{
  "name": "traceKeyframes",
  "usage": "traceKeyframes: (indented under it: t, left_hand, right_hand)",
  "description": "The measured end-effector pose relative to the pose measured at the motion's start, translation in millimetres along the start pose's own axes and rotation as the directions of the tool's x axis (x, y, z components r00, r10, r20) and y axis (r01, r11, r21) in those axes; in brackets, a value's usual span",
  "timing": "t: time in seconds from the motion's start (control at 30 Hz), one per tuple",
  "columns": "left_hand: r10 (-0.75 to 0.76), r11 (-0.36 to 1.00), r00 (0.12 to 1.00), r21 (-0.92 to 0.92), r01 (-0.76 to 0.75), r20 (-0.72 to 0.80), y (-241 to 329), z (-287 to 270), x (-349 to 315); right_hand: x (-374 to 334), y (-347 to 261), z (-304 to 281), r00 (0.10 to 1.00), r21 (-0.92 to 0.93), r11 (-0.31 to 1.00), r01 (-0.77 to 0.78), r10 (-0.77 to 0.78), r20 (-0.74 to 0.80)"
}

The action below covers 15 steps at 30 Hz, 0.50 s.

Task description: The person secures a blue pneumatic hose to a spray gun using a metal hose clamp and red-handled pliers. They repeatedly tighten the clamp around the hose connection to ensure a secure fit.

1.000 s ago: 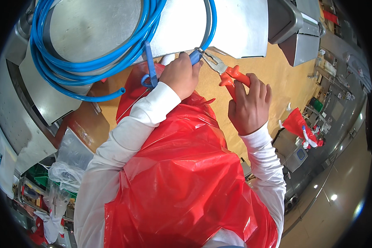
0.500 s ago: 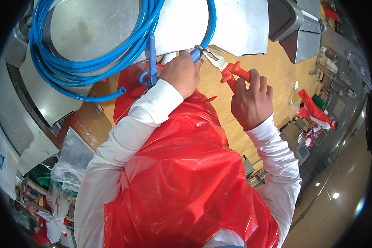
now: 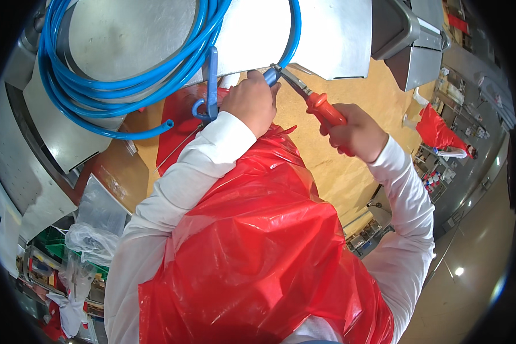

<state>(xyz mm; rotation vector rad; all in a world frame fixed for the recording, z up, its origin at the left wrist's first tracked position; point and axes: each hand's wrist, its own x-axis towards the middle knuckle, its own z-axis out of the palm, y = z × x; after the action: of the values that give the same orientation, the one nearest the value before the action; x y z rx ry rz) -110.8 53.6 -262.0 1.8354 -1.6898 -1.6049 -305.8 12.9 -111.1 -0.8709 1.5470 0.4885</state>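
Observation:
My left hand (image 3: 249,104) is closed around a blue fitting (image 3: 270,76) at one end of a blue hose (image 3: 294,31). Beside that hand a blue bar with a hooked end (image 3: 212,80) sticks up; my fingers hide whether it joins the fitting. My right hand (image 3: 358,131) grips the red handles of a pair of pliers (image 3: 322,106). The metal jaws reach the joint where the hose meets the fitting, at a small dark metal piece there. The handles look pressed together, and what the jaws pinch is too small to tell.
The rest of the hose lies coiled on a metal surface (image 3: 332,34), its free end (image 3: 167,124) hanging over the edge. A red plastic apron (image 3: 252,229) covers my front. Clear plastic bags (image 3: 97,229) hang at lower left. Another person in red (image 3: 441,126) stands far right.
My right hand has turned and shifted right and slightly down, now wrapped around the plier handles, which have come together. The left hand stays at the fitting. The distant person has moved slightly.

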Motion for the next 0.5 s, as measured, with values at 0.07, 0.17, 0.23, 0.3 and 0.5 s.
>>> traceKeyframes:
  t: [0.07,0.17,0.23,0.3,0.5]
  left_hand:
    - [-0.014,1.0,1.0,0.013,0.014,0.001,3,-2,0]
    - [-0.004,1.0,1.0,0.021,0.004,-0.025,1,1,-1]
    - [-0.012,0.999,1.0,0.047,0.011,0.013,2,-2,1]
    - [-0.006,0.999,0.999,0.052,0.004,0.043,5,-3,2]
    - [-0.024,0.999,0.998,0.039,0.022,0.056,6,-7,0]
  right_hand:
    - [14,22,-11,0.986,0.359,0.932,-0.051,-0.011,0.169]
    - [18,31,-19,0.919,0.675,0.703,-0.223,-0.08,0.387]
    - [25,38,-22,0.851,0.769,0.56,-0.308,-0.199,0.485]
    - [30,50,-21,0.844,0.787,0.542,-0.294,-0.239,0.48]
    - [-9,57,-1,0.895,-0.419,0.841,0.343,-0.428,-0.126]
